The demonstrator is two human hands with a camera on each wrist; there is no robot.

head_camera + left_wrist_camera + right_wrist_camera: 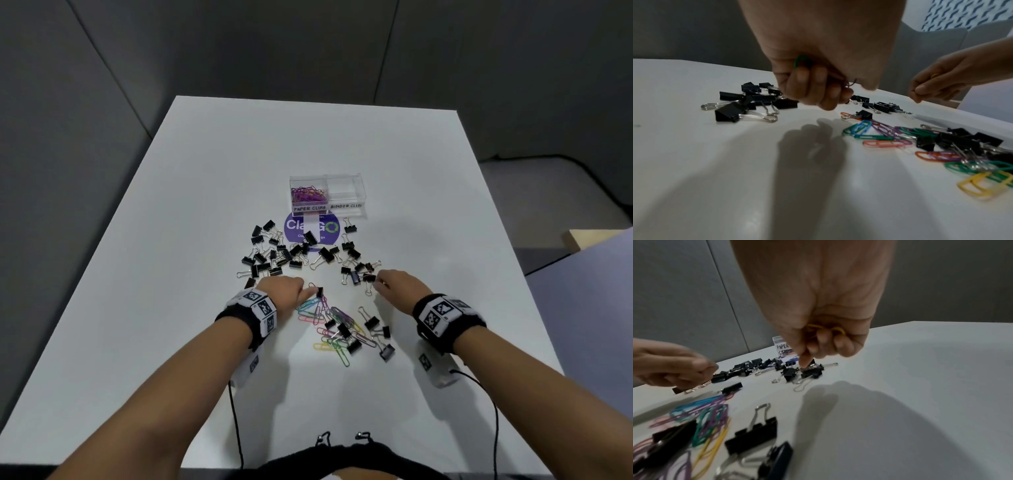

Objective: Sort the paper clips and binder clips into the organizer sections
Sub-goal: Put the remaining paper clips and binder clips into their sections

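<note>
A clear organizer stands mid-table; its left section, labelled PAPER CLIPS, holds purple and pink paper clips, and the BINDER CLIPS section looks empty. Black binder clips lie scattered in front of it. Coloured paper clips mixed with binder clips lie between my hands. My left hand has its fingers curled round paper clips, a green one showing in the fist. My right hand grips yellow paper clips, its fingertip near a binder clip.
A round purple sticker lies on the white table in front of the organizer. Grey partition walls stand behind and to the left. Wrist-camera cables hang over the near table edge.
</note>
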